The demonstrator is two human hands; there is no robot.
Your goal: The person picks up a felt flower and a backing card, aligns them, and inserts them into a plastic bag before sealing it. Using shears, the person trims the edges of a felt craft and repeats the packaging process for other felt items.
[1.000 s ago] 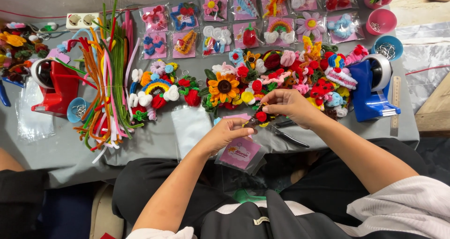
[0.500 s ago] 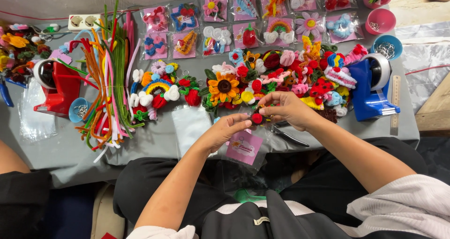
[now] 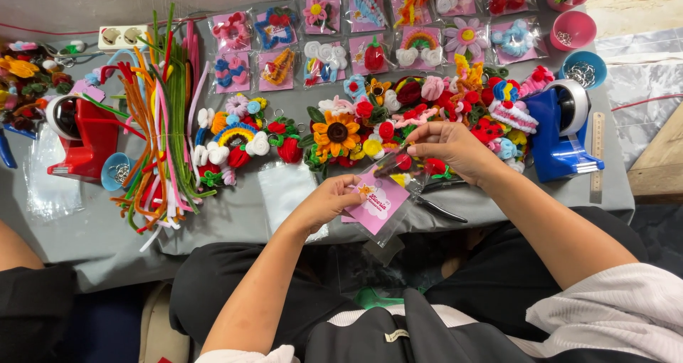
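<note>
Your left hand (image 3: 329,201) pinches the clear bag with the pink card (image 3: 379,205) by its edge, just above the table's (image 3: 235,217) near edge. Your right hand (image 3: 449,149) grips the bag's open top — a small red pipe-cleaner charm (image 3: 403,162) sits at its fingertips, pliers (image 3: 437,210) just beside.

Craft tabletop crowded with fuzzy-wire makings

A grey tabletop (image 3: 235,221) carries a bundle of coloured pipe cleaners (image 3: 163,114) at left, beside a red tape dispenser (image 3: 85,139); a blue tape dispenser (image 3: 562,139) stands at right, with a pink bowl (image 3: 573,30) and a blue bowl (image 3: 583,70) above it. Bagged ornaments (image 3: 370,32) line the top edge, a sunflower (image 3: 336,133) lies mid-frame, and black pliers (image 3: 437,210) lie near the front edge.
</note>
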